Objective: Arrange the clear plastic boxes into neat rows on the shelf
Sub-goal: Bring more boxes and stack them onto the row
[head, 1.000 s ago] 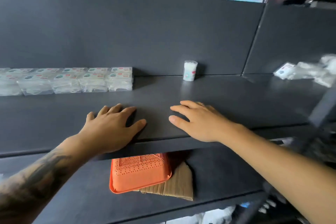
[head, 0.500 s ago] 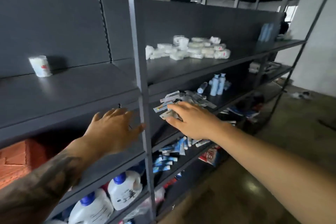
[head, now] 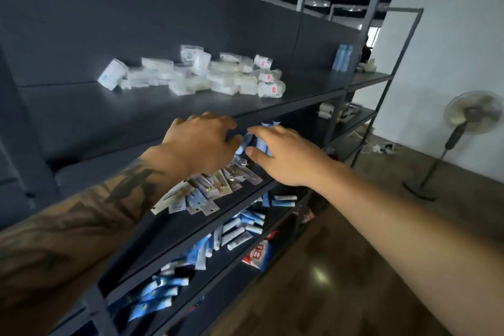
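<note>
Boxes unsorted, both our hands empty

Clear plastic boxes (head: 196, 73) lie heaped at twelve o'clock on the shelf (head: 300, 95); left hand (head: 199, 142) and right hand (head: 283, 155) hover spread, holding nothing. All rows remain.

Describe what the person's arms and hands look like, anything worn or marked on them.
Both arms are bare, no sleeves or gloves showing. The left forearm carries a large dark tattoo. The left hand and right hand show no watch; motion blur hides finer detail.
</note>
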The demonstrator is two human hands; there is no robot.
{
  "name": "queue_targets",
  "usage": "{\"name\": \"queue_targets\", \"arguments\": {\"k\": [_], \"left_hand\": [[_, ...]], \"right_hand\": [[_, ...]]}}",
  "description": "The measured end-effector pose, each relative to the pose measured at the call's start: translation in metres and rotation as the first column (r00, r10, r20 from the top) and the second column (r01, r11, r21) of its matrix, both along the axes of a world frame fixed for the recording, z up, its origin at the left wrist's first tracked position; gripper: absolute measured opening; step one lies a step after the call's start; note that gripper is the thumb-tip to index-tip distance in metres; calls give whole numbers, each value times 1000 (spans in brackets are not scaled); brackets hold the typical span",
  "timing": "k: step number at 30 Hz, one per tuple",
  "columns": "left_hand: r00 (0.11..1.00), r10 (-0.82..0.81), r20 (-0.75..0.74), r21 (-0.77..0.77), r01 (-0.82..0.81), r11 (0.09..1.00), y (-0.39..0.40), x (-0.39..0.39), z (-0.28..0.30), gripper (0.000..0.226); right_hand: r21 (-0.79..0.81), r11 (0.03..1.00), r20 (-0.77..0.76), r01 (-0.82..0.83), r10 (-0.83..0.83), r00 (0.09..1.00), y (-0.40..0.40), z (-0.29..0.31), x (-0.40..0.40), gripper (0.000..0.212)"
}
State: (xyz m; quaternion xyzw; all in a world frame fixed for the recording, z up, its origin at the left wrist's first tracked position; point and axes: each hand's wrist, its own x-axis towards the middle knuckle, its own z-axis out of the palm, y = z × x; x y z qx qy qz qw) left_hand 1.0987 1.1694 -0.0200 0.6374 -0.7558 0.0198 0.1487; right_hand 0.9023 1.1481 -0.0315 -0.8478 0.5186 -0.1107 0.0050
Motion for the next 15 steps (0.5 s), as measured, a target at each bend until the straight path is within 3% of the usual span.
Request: {"name": "queue_targets", "arguments": {"k": [6, 15], "left_hand": [[998, 58, -4, 33, -58, 998, -103, -8, 12, 43], [985, 165, 56, 107, -170, 980, -206, -12, 16, 49]], "right_hand": [[-16, 1000, -20, -6, 6, 1000, -121, 19, -21, 57], [-48, 997, 14, -57, 58, 998, -239, 19, -36, 52]]}}
